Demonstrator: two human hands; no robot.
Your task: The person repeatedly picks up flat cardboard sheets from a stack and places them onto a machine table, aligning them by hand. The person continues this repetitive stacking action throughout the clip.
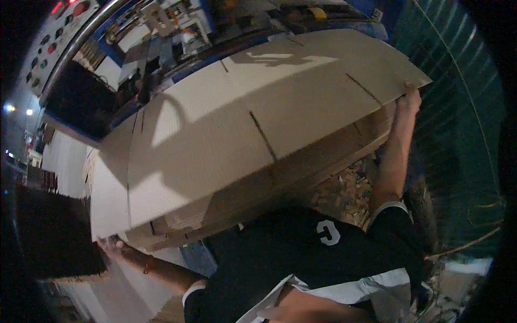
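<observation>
A wide cardboard sheet [215, 145] with several dark slots cut into its edges and a crease near its left end stretches across the view. My left hand [111, 246] is closed on its near left corner. At the far right corner, the fingers of my right hand [410, 99] grip the sheet's edge. Beneath the sheet lies a stack of similar cardboard [186, 222], with its near side showing. The sheet hides most of the stack's top, so I cannot tell how much of it rests there.
Beyond the sheet stands a blue machine [226, 49] with a metal bar [75, 46] and a button panel [49, 46] at upper left. Cardboard scraps [344, 191] litter the floor near my right arm. A green corrugated wall [458, 129] rises at right; a dark-sided stack [54, 231] stands left.
</observation>
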